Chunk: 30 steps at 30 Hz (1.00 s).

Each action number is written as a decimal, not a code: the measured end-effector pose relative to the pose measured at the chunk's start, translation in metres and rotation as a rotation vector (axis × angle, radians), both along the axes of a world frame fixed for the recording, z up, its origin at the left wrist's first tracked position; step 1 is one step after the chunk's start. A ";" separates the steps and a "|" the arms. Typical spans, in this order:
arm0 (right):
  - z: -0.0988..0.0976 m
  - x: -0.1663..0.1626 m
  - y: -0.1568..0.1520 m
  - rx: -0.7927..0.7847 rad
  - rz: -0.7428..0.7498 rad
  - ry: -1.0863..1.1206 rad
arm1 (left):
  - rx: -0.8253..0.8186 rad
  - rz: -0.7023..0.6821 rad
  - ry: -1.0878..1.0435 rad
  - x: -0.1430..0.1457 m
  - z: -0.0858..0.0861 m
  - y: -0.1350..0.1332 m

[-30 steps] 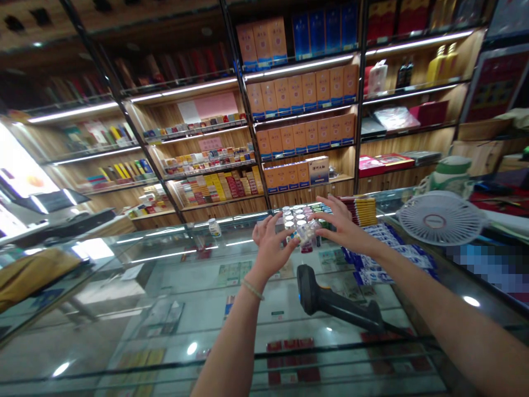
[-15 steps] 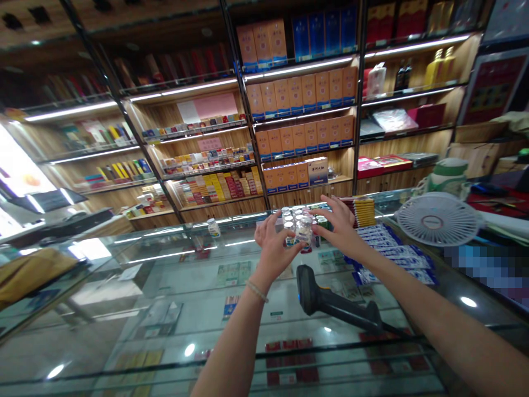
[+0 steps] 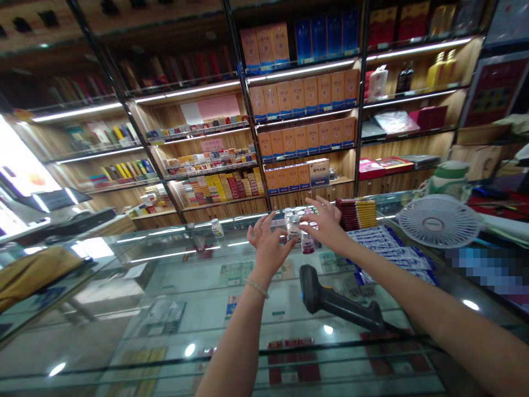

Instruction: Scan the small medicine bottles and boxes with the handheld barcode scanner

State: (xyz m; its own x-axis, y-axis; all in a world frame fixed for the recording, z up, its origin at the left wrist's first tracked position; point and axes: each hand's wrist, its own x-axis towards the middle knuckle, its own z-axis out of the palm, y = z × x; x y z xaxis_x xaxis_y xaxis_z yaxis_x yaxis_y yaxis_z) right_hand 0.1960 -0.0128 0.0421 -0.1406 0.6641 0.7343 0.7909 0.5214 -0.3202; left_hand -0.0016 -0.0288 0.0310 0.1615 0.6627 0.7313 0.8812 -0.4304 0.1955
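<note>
Both my arms reach out over a glass counter [image 3: 173, 286]. My right hand [image 3: 326, 223] pinches a small clear bottle with a pale cap [image 3: 294, 226] at its fingertips, just above a cluster of similar small bottles [image 3: 306, 240] standing on the glass. My left hand [image 3: 266, 242] is right beside the bottle, fingers spread and thumb stretched under it; a bead bracelet is on that wrist. Whether the left thumb touches the bottle I cannot tell.
A black barcode scanner [image 3: 330, 300] lies on the glass under my right forearm. Blue boxes [image 3: 384, 242], a red and yellow pack stack [image 3: 357, 212] and a white fan [image 3: 438, 220] sit to the right. A lone white bottle [image 3: 215, 226] stands left. Stocked shelves [image 3: 301, 138] rise behind.
The small bottle went from tilted to upright between my hands. Both hands moved with it a little up and to the left, farther from me.
</note>
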 end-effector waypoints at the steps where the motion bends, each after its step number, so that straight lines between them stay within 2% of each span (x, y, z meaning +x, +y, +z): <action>1: 0.001 -0.003 0.002 0.001 0.000 -0.030 | -0.014 0.011 0.007 -0.002 0.000 0.001; 4: -0.003 -0.011 0.009 0.018 -0.014 -0.124 | -0.067 0.026 0.056 -0.006 -0.005 0.006; 10: -0.023 -0.018 0.016 0.064 -0.044 -0.239 | -0.143 0.040 0.107 -0.011 -0.020 0.014; 19: -0.045 -0.015 0.012 0.152 -0.082 -0.363 | -0.202 0.022 0.143 -0.012 -0.035 0.022; 30: -0.056 -0.013 0.012 0.244 -0.117 -0.445 | -0.199 0.022 0.153 -0.009 -0.045 0.028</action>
